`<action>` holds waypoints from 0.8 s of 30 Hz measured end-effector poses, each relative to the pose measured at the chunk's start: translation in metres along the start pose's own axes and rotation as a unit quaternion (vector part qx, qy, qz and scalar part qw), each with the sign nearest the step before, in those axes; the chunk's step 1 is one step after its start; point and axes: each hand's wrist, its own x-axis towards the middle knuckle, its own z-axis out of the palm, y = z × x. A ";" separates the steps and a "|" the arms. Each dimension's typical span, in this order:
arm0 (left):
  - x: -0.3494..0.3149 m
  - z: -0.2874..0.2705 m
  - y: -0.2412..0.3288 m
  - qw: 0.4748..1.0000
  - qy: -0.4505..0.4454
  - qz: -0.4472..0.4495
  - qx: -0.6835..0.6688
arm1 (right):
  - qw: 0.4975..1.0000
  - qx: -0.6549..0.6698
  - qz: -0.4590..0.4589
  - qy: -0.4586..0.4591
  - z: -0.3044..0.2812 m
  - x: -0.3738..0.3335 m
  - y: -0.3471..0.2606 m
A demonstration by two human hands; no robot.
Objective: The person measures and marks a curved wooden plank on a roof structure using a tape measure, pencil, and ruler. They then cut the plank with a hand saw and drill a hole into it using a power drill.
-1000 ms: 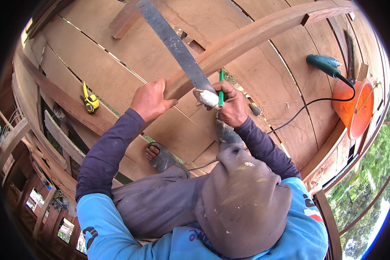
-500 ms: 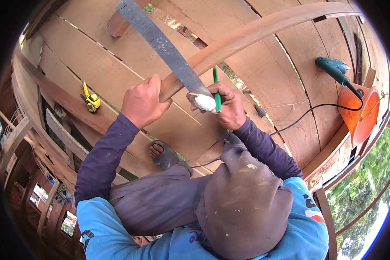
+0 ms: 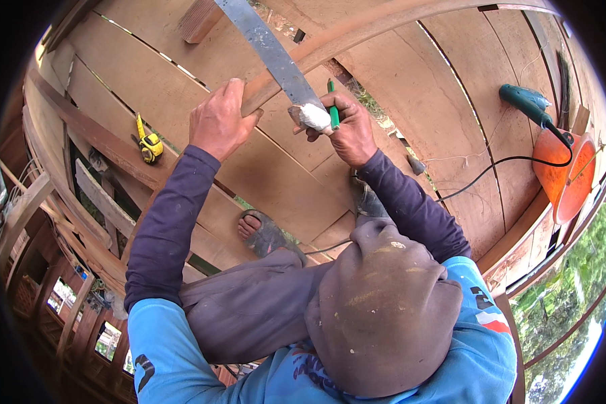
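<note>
My left hand [image 3: 221, 120] is closed around the near end of a long, narrow wooden strip [image 3: 357, 35], which runs off to the upper right. In my right hand [image 3: 352, 128] is a handsaw [image 3: 269, 54], gripped at its handle, which has a white wrapping [image 3: 313, 116]. The saw's grey blade points away to the upper left and crosses over the strip close to my left hand. A green pencil [image 3: 333, 111] stands upright between the fingers of the same right hand. The palm side of both hands is hidden.
A yellow tape measure [image 3: 150, 147] lies on the plank floor [image 3: 276, 175] to the left, and a short wood block [image 3: 200, 20] lies farther off. At right are a teal corded power tool [image 3: 524, 102] and an orange cone-shaped thing [image 3: 564, 172]. Gaps run between the planks.
Both hands have shifted farther from my body, carrying the wooden strip, the saw and the pencil with them. The grips look the same. The whole view has shifted slightly.
</note>
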 end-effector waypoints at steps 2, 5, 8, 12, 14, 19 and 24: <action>-0.006 0.004 -0.002 0.999 0.028 0.020 -0.034 | 1.000 0.004 0.002 0.001 0.003 0.005 0.006; -0.010 0.005 0.000 0.991 0.081 0.086 -0.067 | 1.000 0.007 -0.013 0.020 0.008 0.016 0.003; -0.007 0.000 0.009 0.980 0.117 0.144 -0.079 | 0.998 -0.032 -0.016 0.046 0.010 0.027 0.003; 0.008 0.007 0.030 0.978 0.125 0.157 -0.055 | 0.992 -0.059 -0.073 0.089 0.011 0.033 0.017; 0.013 0.015 0.036 0.981 0.123 0.132 -0.070 | 0.993 -0.046 -0.058 0.090 0.015 0.031 0.006; 0.017 0.018 0.037 0.983 0.106 0.118 -0.095 | 0.988 -0.084 -0.083 0.101 0.011 0.032 0.011; 0.020 0.019 0.034 0.979 0.124 0.129 -0.100 | 0.984 -0.084 -0.106 0.115 0.012 0.030 0.013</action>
